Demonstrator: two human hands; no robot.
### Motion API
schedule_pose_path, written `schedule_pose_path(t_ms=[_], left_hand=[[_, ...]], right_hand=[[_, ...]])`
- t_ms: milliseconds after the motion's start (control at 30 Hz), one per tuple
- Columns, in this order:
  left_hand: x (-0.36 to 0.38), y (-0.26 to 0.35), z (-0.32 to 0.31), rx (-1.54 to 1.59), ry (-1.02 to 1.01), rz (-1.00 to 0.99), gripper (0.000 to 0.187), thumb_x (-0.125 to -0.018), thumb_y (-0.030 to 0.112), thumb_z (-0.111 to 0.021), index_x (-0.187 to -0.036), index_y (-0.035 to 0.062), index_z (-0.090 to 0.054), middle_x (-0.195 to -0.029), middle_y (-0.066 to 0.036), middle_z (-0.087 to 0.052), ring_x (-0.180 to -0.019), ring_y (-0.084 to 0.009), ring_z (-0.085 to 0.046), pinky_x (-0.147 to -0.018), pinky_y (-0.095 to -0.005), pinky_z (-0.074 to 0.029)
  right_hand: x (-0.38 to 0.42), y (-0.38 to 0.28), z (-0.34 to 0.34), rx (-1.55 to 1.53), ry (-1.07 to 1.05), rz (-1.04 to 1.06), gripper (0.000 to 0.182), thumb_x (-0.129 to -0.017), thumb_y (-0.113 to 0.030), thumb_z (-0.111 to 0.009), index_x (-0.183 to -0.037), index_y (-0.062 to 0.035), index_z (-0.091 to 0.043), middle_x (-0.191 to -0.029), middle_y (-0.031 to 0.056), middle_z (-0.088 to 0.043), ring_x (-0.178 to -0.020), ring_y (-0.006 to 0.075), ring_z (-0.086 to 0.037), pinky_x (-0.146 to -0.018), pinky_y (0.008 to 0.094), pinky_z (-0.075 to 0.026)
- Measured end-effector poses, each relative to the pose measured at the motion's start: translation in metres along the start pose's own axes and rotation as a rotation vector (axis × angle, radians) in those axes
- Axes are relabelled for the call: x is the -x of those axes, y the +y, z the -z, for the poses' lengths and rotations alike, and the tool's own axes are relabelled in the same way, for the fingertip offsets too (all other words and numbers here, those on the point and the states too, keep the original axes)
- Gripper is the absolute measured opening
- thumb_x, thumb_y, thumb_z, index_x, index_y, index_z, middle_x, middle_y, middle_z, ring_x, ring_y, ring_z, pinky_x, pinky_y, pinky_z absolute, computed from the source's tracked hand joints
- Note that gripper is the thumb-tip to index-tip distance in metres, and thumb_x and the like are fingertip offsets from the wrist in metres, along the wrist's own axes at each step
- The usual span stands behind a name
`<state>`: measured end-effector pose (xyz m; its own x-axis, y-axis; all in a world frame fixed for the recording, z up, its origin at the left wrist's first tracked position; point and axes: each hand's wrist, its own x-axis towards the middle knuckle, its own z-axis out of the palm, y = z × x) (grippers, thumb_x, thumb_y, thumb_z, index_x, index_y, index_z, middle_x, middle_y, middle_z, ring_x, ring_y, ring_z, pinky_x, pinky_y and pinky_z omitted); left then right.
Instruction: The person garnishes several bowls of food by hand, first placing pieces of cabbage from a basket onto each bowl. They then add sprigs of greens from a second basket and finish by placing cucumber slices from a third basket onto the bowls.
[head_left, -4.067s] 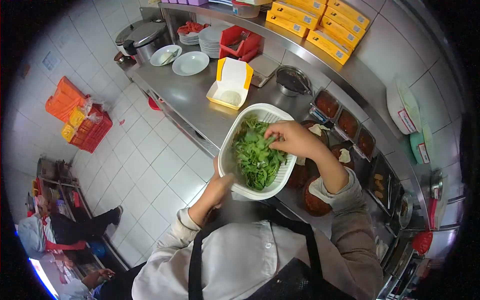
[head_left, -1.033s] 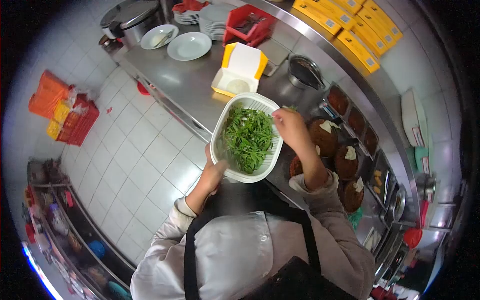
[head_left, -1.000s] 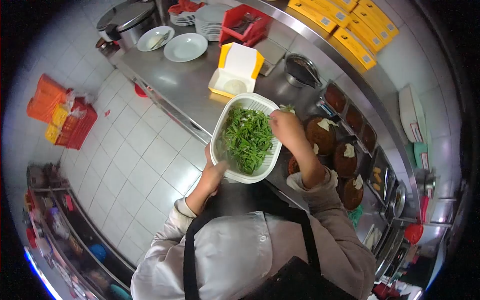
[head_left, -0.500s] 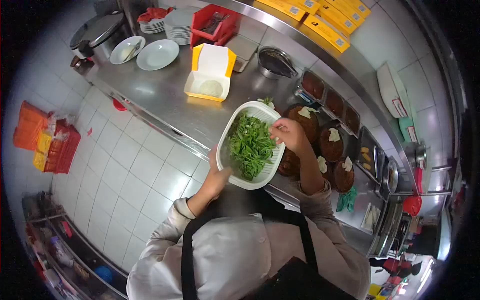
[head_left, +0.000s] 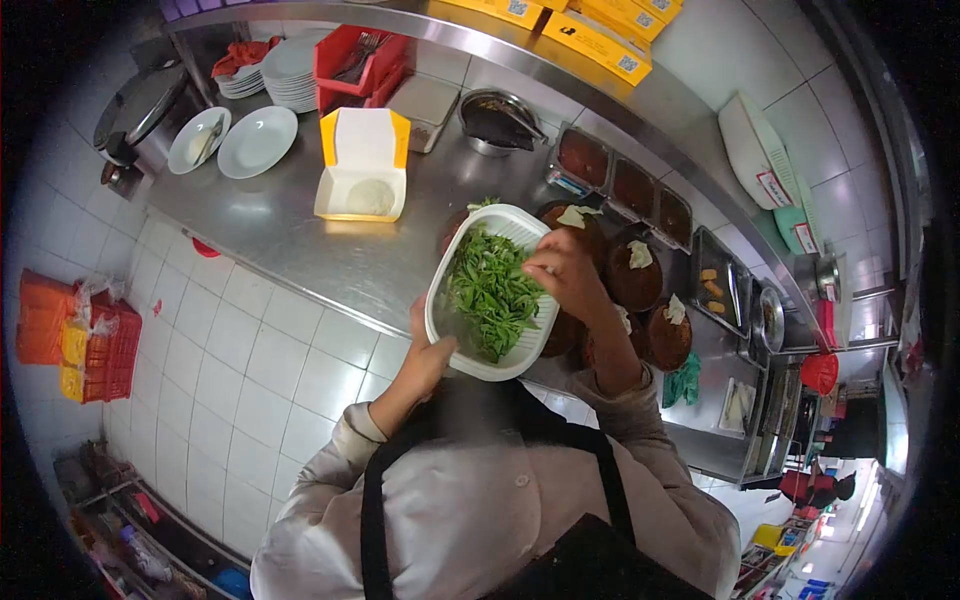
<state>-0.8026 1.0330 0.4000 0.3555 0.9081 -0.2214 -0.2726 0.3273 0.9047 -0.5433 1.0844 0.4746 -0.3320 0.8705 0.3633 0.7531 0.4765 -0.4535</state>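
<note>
A white ribbed plastic basket (head_left: 531, 342) of loose green herb leaves (head_left: 493, 292) is held in front of my chest. My left hand (head_left: 426, 352) grips its left rim, with the thumb on the near side. Over the right part of the basket, my right hand (head_left: 568, 272) has its fingers pinched together at the edge of the leaves. Whatever sits between those fingertips is too small to make out. Beyond the basket, an open yellow-and-white takeaway box (head_left: 362, 170) stands on the counter with a pale rounded mound of food (head_left: 370, 196) inside.
Brown round pots (head_left: 634, 276) topped with pale leaf scraps stand right of the basket, before containers of red-brown sauce (head_left: 633, 186). A metal bowl (head_left: 497, 118), white plates (head_left: 258, 142) and a red cutlery bin (head_left: 362, 65) line the steel counter (head_left: 280, 240). An overhead shelf holds yellow boxes (head_left: 597, 45).
The view has turned slightly, so the counter items appear farther left. My right hand has shifted a little left over the leaves; my left hand keeps its grip on the basket.
</note>
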Motion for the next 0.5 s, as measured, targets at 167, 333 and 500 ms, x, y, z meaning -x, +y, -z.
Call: schedule_pose_path(t_ms=[167,333,500], left_hand=[[-0.019,0.01,-0.015,0.075,0.012,0.052,0.081,-0.07,-0.004,-0.047,-0.143,0.0067,-0.013,-0.133,-0.014,-0.033,-0.128,-0.025,-0.032,-0.107,-0.0346,-0.027],[-0.045,0.003,-0.025,0.083,0.02,0.032,0.079,-0.074,-0.001,-0.045,-0.143,0.0127,-0.01,-0.128,-0.015,-0.037,-0.116,-0.0246,-0.041,-0.096,-0.0332,-0.038],[-0.061,0.004,-0.031,0.082,0.091,0.085,0.078,-0.072,-0.003,-0.045,-0.142,0.0127,-0.015,-0.127,-0.014,-0.04,-0.114,-0.0247,-0.042,-0.094,-0.033,-0.039]], right_hand=[[-0.004,0.032,0.049,-0.545,0.213,-0.343,0.008,-0.084,-0.01,-0.066,-0.087,-0.0034,-0.061,-0.088,0.0044,-0.058,-0.079,0.018,-0.06,-0.071,0.0318,-0.048],[-0.002,0.066,0.06,-0.787,0.195,-0.614,0.013,-0.084,-0.005,-0.069,-0.091,-0.0065,-0.058,-0.078,-0.0008,-0.055,-0.07,0.0091,-0.054,-0.065,0.0255,-0.046],[0.001,0.122,0.043,-0.703,0.267,-0.627,0.017,-0.081,-0.009,-0.07,-0.087,-0.0082,-0.055,-0.074,-0.0009,-0.053,-0.068,0.0102,-0.051,-0.065,0.0285,-0.044]])
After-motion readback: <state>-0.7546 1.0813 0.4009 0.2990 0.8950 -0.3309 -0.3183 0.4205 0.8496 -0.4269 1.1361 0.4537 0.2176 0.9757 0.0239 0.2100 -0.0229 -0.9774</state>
